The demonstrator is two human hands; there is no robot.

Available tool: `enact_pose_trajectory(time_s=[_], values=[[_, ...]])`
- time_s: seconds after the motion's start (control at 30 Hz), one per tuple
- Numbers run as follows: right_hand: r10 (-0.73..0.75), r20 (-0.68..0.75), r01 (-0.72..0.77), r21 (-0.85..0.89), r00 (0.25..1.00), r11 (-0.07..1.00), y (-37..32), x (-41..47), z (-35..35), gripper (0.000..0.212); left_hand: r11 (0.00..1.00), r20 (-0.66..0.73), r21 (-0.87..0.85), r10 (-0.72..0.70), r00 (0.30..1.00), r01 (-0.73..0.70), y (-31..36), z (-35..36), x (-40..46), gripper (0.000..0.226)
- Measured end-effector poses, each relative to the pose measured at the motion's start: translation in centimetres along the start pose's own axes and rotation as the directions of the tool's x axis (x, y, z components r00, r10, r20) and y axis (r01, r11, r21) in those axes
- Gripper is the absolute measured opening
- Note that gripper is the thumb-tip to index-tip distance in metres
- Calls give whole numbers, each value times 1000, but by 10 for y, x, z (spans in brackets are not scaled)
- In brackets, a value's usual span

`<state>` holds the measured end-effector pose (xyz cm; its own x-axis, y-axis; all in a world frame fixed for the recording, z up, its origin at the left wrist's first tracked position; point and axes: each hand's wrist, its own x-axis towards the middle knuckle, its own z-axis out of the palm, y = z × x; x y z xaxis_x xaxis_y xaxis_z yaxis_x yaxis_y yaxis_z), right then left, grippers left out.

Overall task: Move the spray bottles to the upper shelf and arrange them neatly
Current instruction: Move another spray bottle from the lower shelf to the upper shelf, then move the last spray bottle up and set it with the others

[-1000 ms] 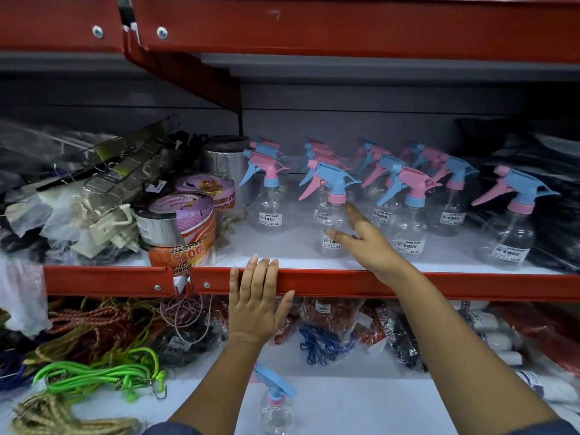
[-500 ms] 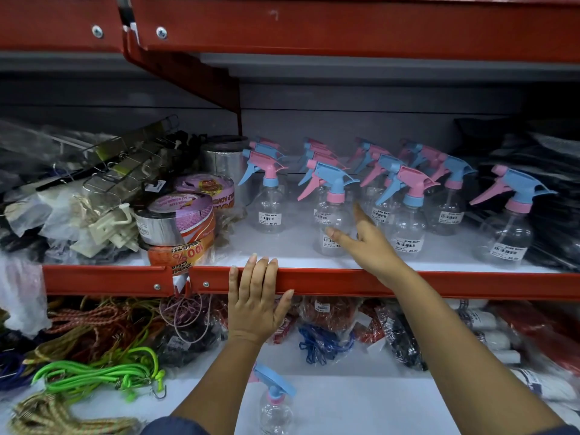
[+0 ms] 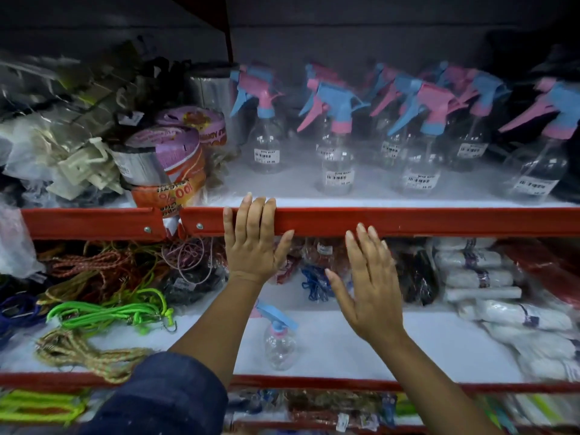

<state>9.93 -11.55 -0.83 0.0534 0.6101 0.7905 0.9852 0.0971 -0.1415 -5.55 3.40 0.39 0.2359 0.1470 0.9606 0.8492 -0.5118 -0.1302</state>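
Several clear spray bottles with pink and blue trigger heads stand on the upper shelf (image 3: 408, 219), among them a front one (image 3: 338, 166) near the middle. One more spray bottle (image 3: 279, 342) with a blue head stands alone on the lower shelf (image 3: 439, 346), between my forearms. My left hand (image 3: 252, 243) rests flat on the upper shelf's red front rail, fingers over its top edge. My right hand (image 3: 370, 284) hovers open below the rail, fingers spread, holding nothing, up and to the right of the lone bottle.
Tape rolls (image 3: 166, 152) and bagged hardware (image 3: 62, 146) crowd the upper shelf's left. Green cords (image 3: 110, 315) and ropes lie on the lower shelf's left, white rolled packs (image 3: 480, 274) on its right. Black bags (image 3: 552, 73) sit at the upper right.
My right hand has left the front bottle on the upper shelf and dropped below the rail, open. The view has tilted down. My left hand stays on the rail.
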Motion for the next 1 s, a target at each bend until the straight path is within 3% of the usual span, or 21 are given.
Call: enact_pose_trajectory(time_s=[0.13,0.27,0.5,0.7,1.0], values=[[95,186,-118,113,978,987,-10,-60,27,58,1000,-14,11,8,1000,-7,-1,3,-3,51],[215,372,-317,240,903,917,-25,-99,50,60,1000,-29,22,7,1000,-6,-1,6,-4,50],[322,652,-607,270,687,748,-52,-113,86,86,1000,-18,19,-13,1000,13,-1,7,-5,52],[380,694,-695,242,612,677,-61,-110,97,76,1000,-11,18,-3,1000,3,-1,7,-4,53],[474,602,-714,246,643,655,-39,-113,57,70,1000,32,2,-18,999,18,0,1,-3,52]])
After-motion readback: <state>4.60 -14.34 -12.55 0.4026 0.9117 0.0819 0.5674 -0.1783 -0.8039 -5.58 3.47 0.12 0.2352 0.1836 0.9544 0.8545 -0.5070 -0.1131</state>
